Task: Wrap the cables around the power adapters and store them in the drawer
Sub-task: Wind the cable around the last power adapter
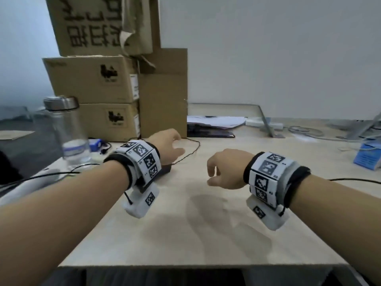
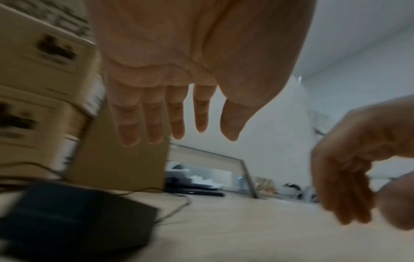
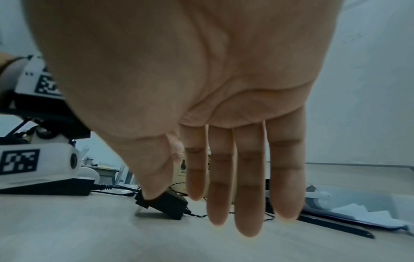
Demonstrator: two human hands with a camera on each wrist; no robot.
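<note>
A black power adapter [image 1: 165, 170] lies on the light wooden table [image 1: 185, 223], mostly covered by my left wrist; the left wrist view shows it as a blurred dark block [image 2: 78, 218]. Its thin black cable [image 1: 196, 146] loops away toward the boxes. The right wrist view shows a second, small black plug adapter [image 3: 167, 206] lying tilted beyond my thumb, with its own thin cable [image 3: 197, 215]. My left hand [image 1: 168, 146] hovers above the large adapter, fingers [image 2: 154, 122] straight and empty. My right hand [image 1: 223, 172] hangs over bare table to the right, fingers [image 3: 248, 195] relaxed, holding nothing.
Stacked cardboard boxes [image 1: 92, 79] stand at the back left, with a clear water bottle [image 1: 66, 129] in front of them. Papers and a dark flat item [image 1: 212, 129] lie behind. A white power strip [image 1: 261, 122] and a blue box [image 1: 369, 155] sit at the right. The table's front edge [image 1: 206, 266] is near me.
</note>
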